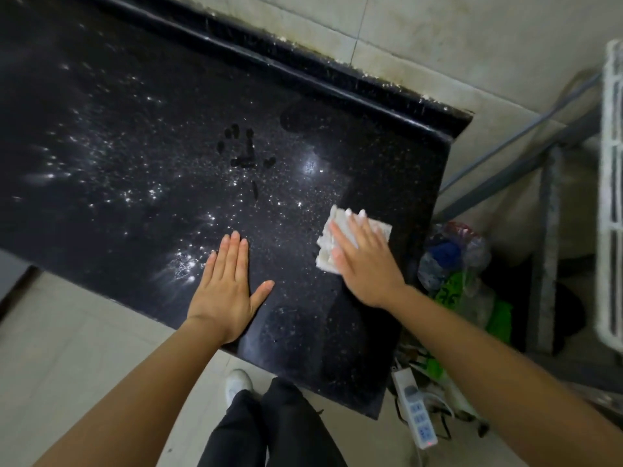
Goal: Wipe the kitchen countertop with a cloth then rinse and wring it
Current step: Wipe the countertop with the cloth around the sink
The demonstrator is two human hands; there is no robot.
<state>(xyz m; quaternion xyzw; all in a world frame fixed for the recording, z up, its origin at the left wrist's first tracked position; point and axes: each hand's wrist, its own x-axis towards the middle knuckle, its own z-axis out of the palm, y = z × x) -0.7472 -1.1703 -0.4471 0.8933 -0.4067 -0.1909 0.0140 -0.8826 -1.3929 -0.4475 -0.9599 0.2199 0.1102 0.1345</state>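
Right hand [364,261] flat, fingers [349,227] slightly spread, pressing white cloth [328,244] onto countertop [168,129]. Left hand [226,284] flat, fingers together, thumb splayed.

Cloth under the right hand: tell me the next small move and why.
Probably slide the cloth away from the body and leftward, toward the dark smudges mid-counter. The right hand lies flat on the cloth near the right end of the countertop, the left hand is spread flat near the front edge, and those marks sit unwiped beyond the cloth.
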